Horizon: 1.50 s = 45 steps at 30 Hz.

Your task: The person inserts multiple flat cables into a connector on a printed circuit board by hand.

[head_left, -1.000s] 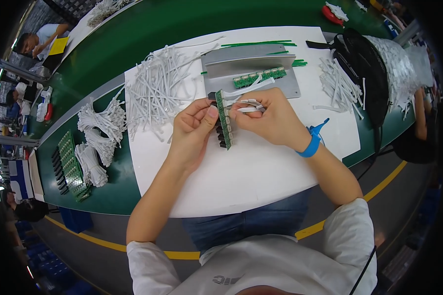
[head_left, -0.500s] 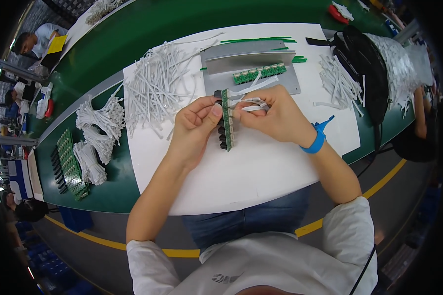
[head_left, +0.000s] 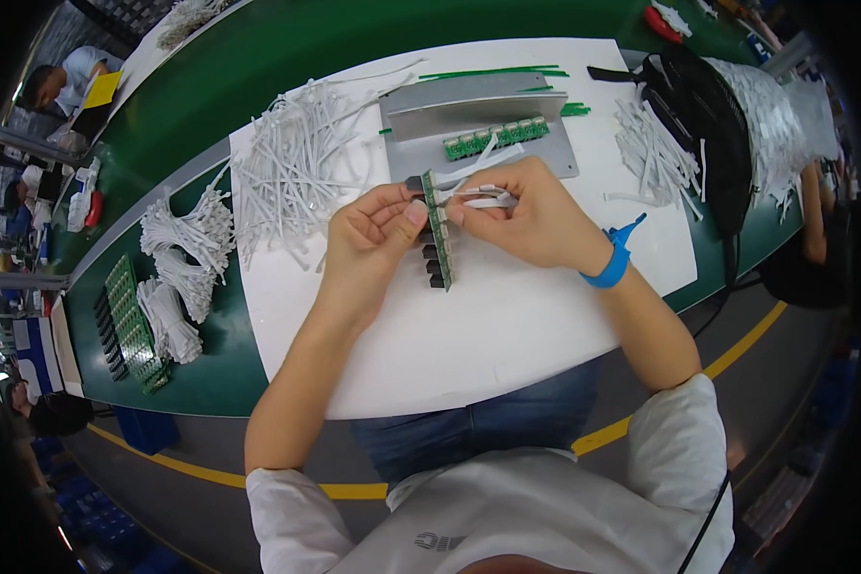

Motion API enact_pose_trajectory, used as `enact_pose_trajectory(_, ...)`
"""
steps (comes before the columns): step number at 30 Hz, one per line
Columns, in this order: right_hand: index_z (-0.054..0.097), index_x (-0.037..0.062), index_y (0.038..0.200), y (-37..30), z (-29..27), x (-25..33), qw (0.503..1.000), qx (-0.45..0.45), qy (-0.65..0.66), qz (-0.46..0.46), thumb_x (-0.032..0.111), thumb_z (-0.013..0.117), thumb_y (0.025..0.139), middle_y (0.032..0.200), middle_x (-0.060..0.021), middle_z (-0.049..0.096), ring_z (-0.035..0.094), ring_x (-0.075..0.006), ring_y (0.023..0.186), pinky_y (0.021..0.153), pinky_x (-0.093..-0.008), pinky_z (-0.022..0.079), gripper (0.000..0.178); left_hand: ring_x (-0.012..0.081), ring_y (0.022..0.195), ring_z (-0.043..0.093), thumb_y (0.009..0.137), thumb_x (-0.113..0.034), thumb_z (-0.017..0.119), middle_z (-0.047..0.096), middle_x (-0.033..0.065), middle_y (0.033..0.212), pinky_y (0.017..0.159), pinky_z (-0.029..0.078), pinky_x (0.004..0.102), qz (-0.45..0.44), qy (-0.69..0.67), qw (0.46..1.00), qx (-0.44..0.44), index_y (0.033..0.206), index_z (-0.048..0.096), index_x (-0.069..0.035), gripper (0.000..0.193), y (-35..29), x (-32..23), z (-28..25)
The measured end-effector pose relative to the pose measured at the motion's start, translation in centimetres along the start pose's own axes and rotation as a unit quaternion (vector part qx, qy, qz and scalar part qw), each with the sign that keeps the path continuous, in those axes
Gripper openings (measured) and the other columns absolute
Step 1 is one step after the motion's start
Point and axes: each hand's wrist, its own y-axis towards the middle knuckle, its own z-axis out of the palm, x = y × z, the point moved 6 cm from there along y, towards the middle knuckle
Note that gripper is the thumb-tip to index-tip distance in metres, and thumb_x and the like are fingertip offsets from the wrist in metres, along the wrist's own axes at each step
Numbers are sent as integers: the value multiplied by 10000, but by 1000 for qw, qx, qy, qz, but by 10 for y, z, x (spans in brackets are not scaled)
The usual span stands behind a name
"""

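Head: board point(head_left: 441, 246) within edges of sheet point(head_left: 517, 325)

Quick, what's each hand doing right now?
Left hand: closed, holding the green circuit board.
Right hand: closed, holding white cables beside the board.

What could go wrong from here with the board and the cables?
The left hand holds the green circuit board nearer one end, so the other end might tilt if pushed.

The white cables lie bunched at the right hand's fingers and could tangle or slip.
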Motion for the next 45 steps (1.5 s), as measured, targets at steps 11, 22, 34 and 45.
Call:
enact_pose_trajectory(11, 657, -78, 853, -4, 3, 2, 993, -110, -39, 3, -56, 611, 772, 717, -150, 635, 589, -164, 640, 582, -267, 505, 96, 81, 877, 606, 883, -73, 666, 659, 82, 998, 802, 485, 204, 16, 27, 999, -32, 1100, 597, 59, 263, 0, -1, 9)
enact_pose_trajectory(22, 677, -63, 838, -4, 8, 1, 988, -156, -9, 8, 9, 632, 772, 712, -196, 658, 648, -214, 601, 594, -290, 522, 108, 89, 864, 610, 908, -99, 638, 664, 86, 995, 789, 484, 211, 5, -1, 999, -44, 1113, 588, 49, 258, 0, 0, 5)
enact_pose_trajectory(34, 553, -3, 946, 3, -2, 5, 983, -83, -163, -32, 183, 439, 1005, 744, -52, 578, 474, -97, 620, 537, -242, 389, 226, 76, 880, 567, 930, -120, 609, 609, 63, 1003, 786, 444, 202, 159, 84, 982, -65, 1089, 556, 30, 225, -2, -26, 1)
enact_pose_trajectory(45, 551, 25, 898, -2, -39, 21, 952, -286, -37, -104, 165, 486, 974, 682, -61, 585, 505, -107, 557, 512, -283, 393, 172, 107, 852, 567, 964, -182, 559, 628, 27, 960, 792, 455, 264, 131, -90, 978, -136, 1049, 566, -44, 163, 5, -19, -27)
